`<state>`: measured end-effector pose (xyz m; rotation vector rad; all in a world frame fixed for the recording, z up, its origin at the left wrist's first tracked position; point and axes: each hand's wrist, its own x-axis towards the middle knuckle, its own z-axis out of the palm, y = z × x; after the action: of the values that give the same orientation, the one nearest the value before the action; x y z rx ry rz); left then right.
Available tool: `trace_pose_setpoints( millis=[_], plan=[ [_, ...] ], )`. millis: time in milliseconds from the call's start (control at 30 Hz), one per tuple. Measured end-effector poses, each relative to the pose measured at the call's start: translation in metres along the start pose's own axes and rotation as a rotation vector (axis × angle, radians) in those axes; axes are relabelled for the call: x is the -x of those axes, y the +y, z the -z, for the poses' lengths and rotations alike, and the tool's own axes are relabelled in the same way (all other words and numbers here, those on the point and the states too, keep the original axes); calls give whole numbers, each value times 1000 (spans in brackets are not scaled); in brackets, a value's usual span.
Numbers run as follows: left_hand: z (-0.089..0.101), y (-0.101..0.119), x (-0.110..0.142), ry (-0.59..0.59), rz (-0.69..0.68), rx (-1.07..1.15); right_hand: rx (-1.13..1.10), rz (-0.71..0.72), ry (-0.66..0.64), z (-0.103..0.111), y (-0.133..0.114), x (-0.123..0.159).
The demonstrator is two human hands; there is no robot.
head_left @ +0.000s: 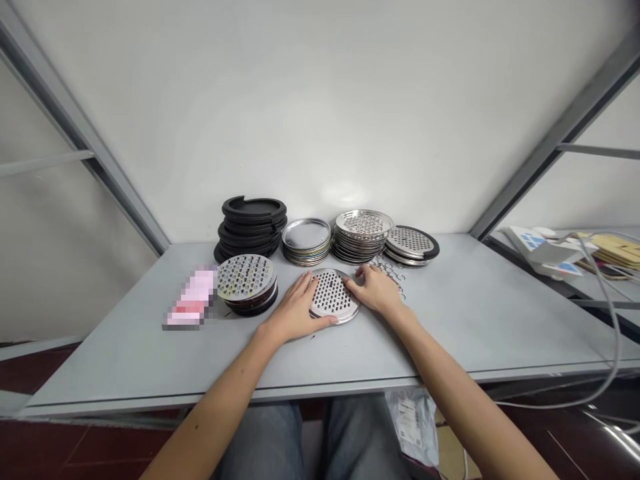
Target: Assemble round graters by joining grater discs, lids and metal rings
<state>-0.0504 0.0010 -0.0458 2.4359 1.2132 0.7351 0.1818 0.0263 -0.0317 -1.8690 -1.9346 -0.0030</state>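
A round metal grater disc (pixel 333 297) with rows of raised holes lies flat on the table in front of me. My left hand (pixel 295 310) curves around its left side, fingers along the far left rim and thumb stretched along the near edge, holding it. At the right rim my right hand (pixel 380 290) has its thumb on the disc and its fingers curled; their tips are partly hidden. Several small metal rings (pixel 393 272) lie just behind the right hand.
Behind stand stacks of black rings (pixel 253 230), plain metal lids (pixel 306 240) and grater discs (pixel 363 233). A black-rimmed grater (pixel 413 243) lies farther right. Left are another grater stack (pixel 247 283) and a blurred pink item (pixel 193 300). A white cable (pixel 613 320) hangs at right.
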Motion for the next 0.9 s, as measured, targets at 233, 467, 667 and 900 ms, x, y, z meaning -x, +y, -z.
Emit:
trace_pose_setpoints(
  millis=[233, 467, 667, 900],
  plan=[
    [4, 7, 0, -28, 53, 19, -321, 411, 71, 7, -6, 1],
    [9, 14, -1, -116, 144, -69, -350, 576, -239, -1, -2, 3],
    [10, 15, -2, -173, 159, -130, -321, 546, -395, 0, 2, 1],
    [10, 14, -3, -171, 168, -135, -263, 488, -459, -3, 5, 2]
  ],
)
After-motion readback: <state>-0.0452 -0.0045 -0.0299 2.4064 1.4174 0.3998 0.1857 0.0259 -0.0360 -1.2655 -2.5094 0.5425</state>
